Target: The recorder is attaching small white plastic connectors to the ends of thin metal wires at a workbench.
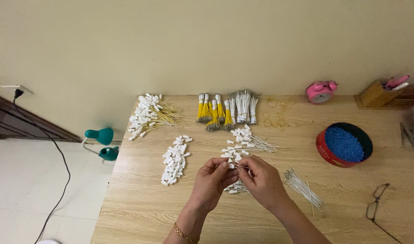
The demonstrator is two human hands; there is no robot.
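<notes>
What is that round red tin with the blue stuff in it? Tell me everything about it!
The round tin is a shallow open container with red outer walls and a dark rim. It has no lid on and stands upright on the wooden table, toward its right side, below the pink alarm clock. It is heaped with tiny bright blue pieces, too small to tell apart. Neither hand touches it.

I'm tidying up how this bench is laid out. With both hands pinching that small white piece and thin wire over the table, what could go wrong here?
1. The white piece pinched between the left hand and right hand is tiny; dropped, it may vanish among the finished pieces below.
2. The right forearm lies close to the loose wires and could scatter them.
3. The glasses lie near the table edge.
</notes>
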